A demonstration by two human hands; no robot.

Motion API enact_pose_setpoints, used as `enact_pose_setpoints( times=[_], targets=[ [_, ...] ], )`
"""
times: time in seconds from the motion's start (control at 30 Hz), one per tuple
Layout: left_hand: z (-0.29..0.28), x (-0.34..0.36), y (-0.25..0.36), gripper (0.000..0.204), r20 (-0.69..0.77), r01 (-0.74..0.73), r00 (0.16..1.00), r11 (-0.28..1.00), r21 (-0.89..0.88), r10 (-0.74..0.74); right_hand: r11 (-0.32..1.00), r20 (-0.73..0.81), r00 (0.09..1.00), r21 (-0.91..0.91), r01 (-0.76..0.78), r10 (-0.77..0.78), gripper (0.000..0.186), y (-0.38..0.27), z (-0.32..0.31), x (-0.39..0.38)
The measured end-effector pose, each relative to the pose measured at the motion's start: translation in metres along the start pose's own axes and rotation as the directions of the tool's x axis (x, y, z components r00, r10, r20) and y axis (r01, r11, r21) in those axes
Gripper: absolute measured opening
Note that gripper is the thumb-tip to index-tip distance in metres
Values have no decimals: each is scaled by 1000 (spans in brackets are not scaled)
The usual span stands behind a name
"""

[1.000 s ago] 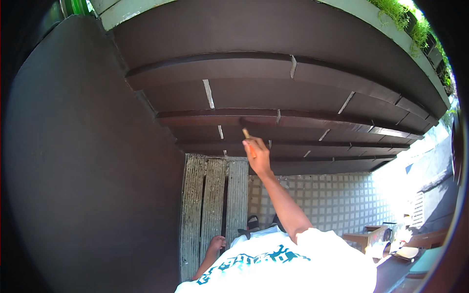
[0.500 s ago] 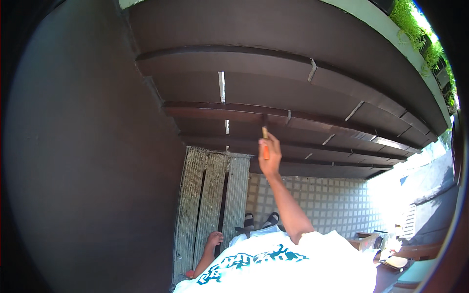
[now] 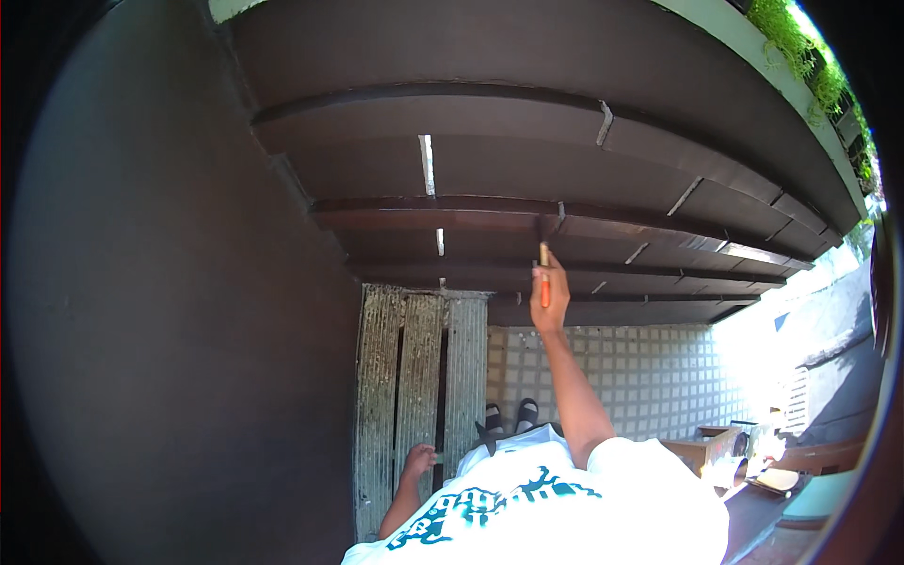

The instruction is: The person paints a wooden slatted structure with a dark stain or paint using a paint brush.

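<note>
My right hand (image 3: 552, 298) is closed round the handle of a paintbrush (image 3: 544, 255), which points away from me. The handle is orange at its lower part, and the dark bristles meet a reddish-brown ledge (image 3: 471, 218) on the dark brown wall. A short pale grey strip crosses this ledge just right of the bristles. My left hand (image 3: 421, 459) is low over the weathered planks (image 3: 419, 367), its fingers curled. Whether anything is in them I cannot make out.
A large dark brown wall (image 3: 188, 311) rises on the left. Further ledges and pale upright strips run across the wall ahead. Below is a tiled floor (image 3: 621, 367), where my feet stand. Wooden furniture (image 3: 702, 454) is at the lower right, and green plants (image 3: 786, 42) hang at the upper right.
My right hand and the paintbrush have moved right along the ledge, up to the pale grey strip. My left hand has shifted slightly right in view, and the view itself has shifted a little.
</note>
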State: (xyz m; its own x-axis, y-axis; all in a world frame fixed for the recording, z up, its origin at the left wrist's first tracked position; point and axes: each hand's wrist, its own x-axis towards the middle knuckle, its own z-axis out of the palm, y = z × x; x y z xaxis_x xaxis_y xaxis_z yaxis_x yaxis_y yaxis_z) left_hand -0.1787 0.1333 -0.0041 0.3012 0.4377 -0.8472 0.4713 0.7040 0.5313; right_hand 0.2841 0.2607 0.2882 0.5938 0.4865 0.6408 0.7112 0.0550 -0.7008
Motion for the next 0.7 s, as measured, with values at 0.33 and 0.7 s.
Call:
enact_pose_setpoints(
  times=[0.33, 0.7],
  targets=[
    [16, 7, -7, 27, 55, 35, 998, 998, 50, -38, 999, 171, 985, 23, -32, 27, 5, -27, 50, -20],
    [18, 0, 13, 29, 36, 4, 999, 994, 110, -8, 991, -148, 984, -79, -109, 96, 5, 20, -9, -16]
  ],
)
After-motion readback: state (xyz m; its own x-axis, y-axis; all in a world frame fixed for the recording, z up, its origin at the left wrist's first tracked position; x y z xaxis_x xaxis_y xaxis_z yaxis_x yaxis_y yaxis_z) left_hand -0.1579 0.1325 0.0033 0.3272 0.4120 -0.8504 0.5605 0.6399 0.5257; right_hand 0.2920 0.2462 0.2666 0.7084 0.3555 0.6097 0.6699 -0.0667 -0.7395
